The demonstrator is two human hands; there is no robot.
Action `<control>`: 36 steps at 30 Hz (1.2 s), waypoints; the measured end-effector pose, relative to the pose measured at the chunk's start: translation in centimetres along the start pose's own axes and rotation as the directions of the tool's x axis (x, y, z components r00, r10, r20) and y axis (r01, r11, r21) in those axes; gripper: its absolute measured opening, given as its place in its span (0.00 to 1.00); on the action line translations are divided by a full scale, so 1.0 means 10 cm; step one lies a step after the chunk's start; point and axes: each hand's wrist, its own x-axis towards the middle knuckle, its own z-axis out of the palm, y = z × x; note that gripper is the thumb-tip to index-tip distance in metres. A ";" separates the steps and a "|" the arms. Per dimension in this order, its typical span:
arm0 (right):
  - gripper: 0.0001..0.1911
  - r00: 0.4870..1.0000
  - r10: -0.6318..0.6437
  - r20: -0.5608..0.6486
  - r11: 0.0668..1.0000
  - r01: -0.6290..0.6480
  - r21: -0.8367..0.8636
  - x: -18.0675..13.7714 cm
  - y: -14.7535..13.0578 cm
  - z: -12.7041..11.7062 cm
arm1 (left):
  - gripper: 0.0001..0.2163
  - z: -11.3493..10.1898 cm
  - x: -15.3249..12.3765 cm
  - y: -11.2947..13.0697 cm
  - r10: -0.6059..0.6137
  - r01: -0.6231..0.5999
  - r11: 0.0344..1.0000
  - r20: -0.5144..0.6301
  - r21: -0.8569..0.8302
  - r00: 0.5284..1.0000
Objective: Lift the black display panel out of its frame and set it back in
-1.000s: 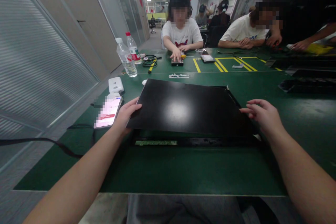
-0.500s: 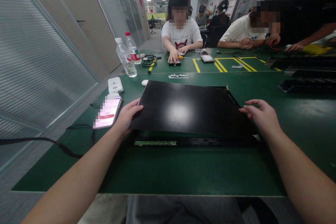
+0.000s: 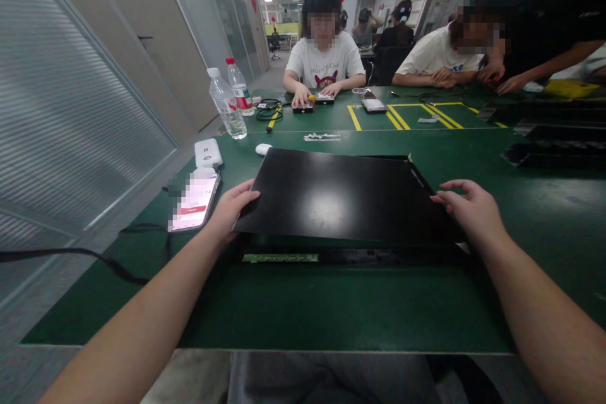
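A thin, glossy black display panel (image 3: 326,196) is in front of me, its left side raised above a black frame (image 3: 388,257). My left hand (image 3: 233,207) grips the panel's left edge, thumb on top and fingers partly hidden beneath. At the right edge, my right hand (image 3: 466,207) has its fingers curled, the tips at the border where panel and frame meet; the exact contact there is partly hidden. A narrow green circuit board (image 3: 281,258) shows along the frame's near side, below the panel's front edge.
A lit phone (image 3: 195,202), a white device (image 3: 207,153) and water bottles (image 3: 228,104) stand at the left. Beyond the panel lie a white mouse-like object (image 3: 263,149) and scraps (image 3: 322,137). Across the table, a person (image 3: 324,57) handles small drives; dark panels (image 3: 544,156) lie at right.
The panel's far left corner has dipped slightly; my hands are almost in the same place. Across the table, the person's hand has shifted left with a small drive, and a second drive shows.
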 end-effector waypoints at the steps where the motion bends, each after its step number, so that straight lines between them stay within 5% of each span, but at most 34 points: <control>1: 0.13 1.000 -0.002 0.002 1.000 0.002 -0.011 0.01 0.00 0.00 | 0.22 0.00 0.00 0.00 -0.003 0.003 1.000 0.000 0.003 1.000; 36: 0.16 0.987 -0.145 0.073 0.930 0.161 -0.329 0.00 -0.02 0.00 | 0.23 0.00 0.00 0.02 -0.055 0.053 0.997 0.017 0.061 0.998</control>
